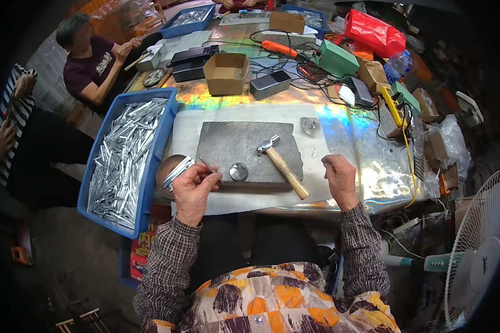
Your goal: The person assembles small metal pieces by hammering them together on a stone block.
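While left hand point(191, 193) pinches a thin rod point(208, 165), right hand point(341, 180) raised, fingers point(330, 162) curled, grasp unclear

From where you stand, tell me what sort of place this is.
Likely a small hand-assembly workshop: a blue rectangular plastic tray heaped with thin silvery metal-looking pieces, a wooden-handled steel hammer resting on a grey rectangular slab, and a person in a dark purple shirt nearby.

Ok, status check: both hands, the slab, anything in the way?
Left hand pinching thin dark piece, silver strips alongside. Right hand curled, right of grey slab, contents unclear. Hammer and round metal disc on slab, possibly in the way.
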Tool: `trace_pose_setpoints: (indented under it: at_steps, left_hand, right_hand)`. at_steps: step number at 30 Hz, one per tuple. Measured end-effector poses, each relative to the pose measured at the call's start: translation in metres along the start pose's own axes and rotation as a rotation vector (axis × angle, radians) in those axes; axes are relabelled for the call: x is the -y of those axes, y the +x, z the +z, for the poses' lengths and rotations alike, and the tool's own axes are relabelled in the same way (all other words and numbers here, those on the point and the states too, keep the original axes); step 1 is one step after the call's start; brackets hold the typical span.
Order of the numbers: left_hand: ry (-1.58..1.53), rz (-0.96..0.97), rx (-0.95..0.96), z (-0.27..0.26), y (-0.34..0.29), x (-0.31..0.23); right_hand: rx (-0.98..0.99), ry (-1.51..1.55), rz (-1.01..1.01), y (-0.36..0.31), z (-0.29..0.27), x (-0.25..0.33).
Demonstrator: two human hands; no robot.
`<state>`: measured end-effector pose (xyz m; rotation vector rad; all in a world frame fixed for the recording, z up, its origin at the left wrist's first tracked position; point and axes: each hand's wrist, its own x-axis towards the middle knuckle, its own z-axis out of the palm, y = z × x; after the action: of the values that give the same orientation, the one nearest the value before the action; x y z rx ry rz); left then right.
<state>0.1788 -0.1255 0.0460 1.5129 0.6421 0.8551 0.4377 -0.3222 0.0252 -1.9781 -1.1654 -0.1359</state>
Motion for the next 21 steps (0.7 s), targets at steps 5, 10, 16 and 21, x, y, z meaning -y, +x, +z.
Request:
trace_pose_setpoints:
  at_steps: [5, 10, 16, 21]
  left_hand:
    - [-0.267, -0.085, 0.145, 0.012, -0.016, -0.015]
    - [-0.468, -0.228, 0.170, 0.026, -0.035, -0.020]
    - [-0.638, -0.351, 0.144, 0.030, -0.053, -0.028]
    - [-0.714, -0.368, 0.131, 0.030, -0.059, -0.027]
  right_hand:
    - [0.040, 0.350, 0.121, -0.016, -0.011, 0.057]
    - [0.181, 0.666, 0.170, -0.038, 0.002, 0.103]
    - [0.228, 1.072, 0.338, -0.052, 0.027, 0.139]
    - [0.173, 1.043, 0.231, -0.057, 0.035, 0.148]
